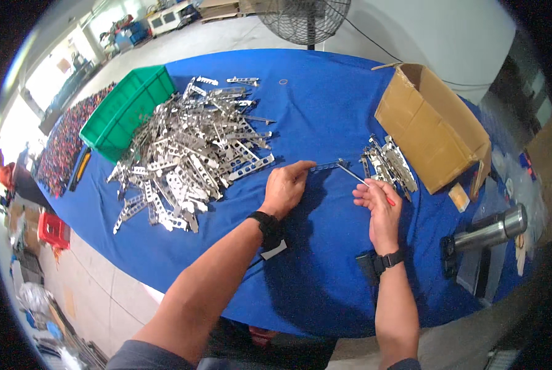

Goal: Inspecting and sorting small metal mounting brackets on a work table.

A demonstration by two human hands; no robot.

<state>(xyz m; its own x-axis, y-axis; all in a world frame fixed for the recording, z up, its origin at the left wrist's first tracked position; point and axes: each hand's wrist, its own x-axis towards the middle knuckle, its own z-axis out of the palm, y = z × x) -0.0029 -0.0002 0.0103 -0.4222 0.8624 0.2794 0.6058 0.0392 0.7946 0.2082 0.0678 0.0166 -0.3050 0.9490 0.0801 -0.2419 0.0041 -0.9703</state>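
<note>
My left hand [285, 187] is closed on one end of a perforated metal strip [323, 166] and holds it above the blue cloth. In my right hand [382, 213] is a thin metal-shafted tool with a red handle [390, 201], held like a pen. The shaft's tip reaches the far end of the strip; whether it touches is too small to tell. Left of my left hand lies a big heap of similar perforated metal strips [189, 148]. A smaller pile of strips [392, 163] sits just beyond my right hand.
A green plastic crate [131, 105] stands behind the heap. At the right are an open cardboard box [425, 126], a small tan block [458, 197] and a steel flask [495, 227] lying down. A fan [305, 18] stands past the table's far edge; a red crate [53, 230] is on the floor.
</note>
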